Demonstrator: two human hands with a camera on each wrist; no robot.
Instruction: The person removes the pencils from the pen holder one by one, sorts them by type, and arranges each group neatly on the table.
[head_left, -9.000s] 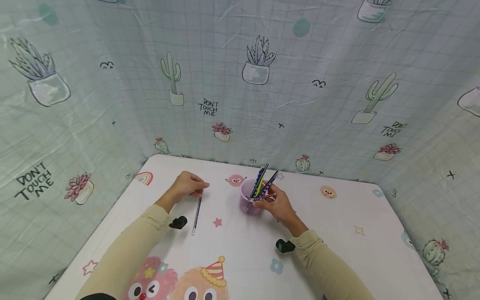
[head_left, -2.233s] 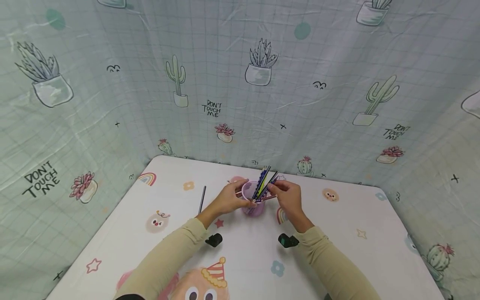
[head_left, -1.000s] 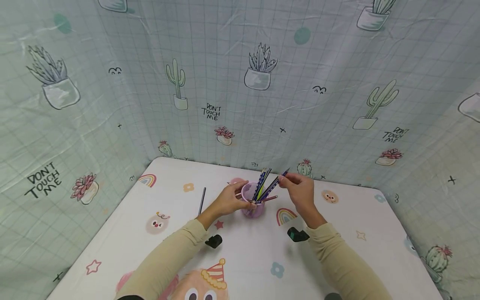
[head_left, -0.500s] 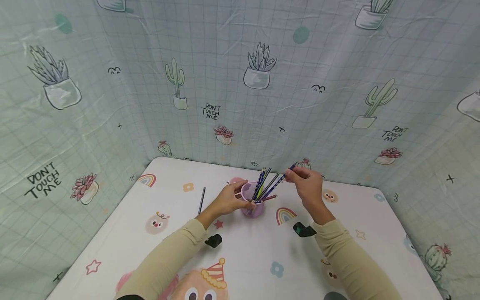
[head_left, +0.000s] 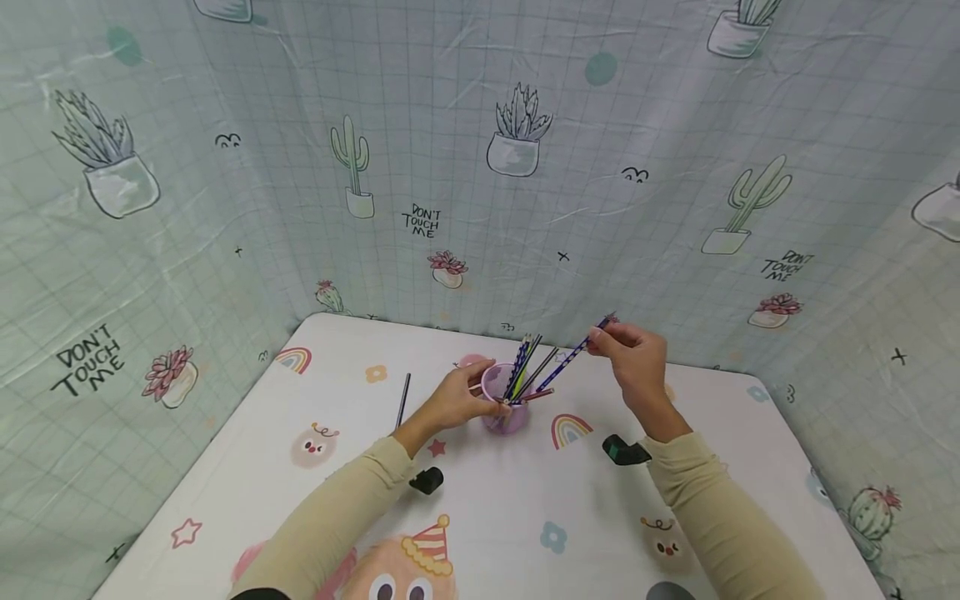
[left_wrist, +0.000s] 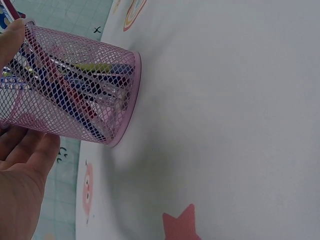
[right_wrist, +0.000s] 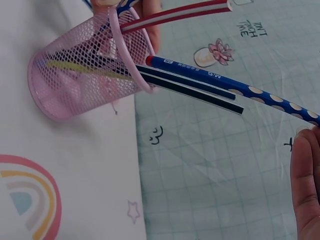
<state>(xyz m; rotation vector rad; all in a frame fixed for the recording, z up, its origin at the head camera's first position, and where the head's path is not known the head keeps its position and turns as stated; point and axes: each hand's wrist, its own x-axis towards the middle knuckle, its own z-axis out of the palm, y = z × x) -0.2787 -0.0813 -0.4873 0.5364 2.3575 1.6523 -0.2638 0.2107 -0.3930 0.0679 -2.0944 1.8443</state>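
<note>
My left hand (head_left: 457, 398) grips the pink mesh pencil cup (head_left: 506, 422) around its side near the rim. In the left wrist view the fingers curl about the mesh wall. Several pencils stick out of the cup, among them a yellow-green one, dark ones (right_wrist: 210, 90) and a red-and-white striped one (right_wrist: 180, 15). My right hand (head_left: 636, 360), up and to the right, pinches a blue pencil with white dots (head_left: 573, 354) near its upper end. The red end of this pencil overlaps the cup's rim in the right wrist view. My right fingertips are partly cut off there.
A dark pencil (head_left: 403, 398) lies on the white table left of the cup, partly hidden by my left wrist. The patterned cloth backdrop (head_left: 562, 225) rises behind the table and at both sides.
Nine seconds ago my left hand was at the dark pencil and my right hand held the cup. My left hand has since taken the cup; my right has drawn the blue pencil up and right.
</note>
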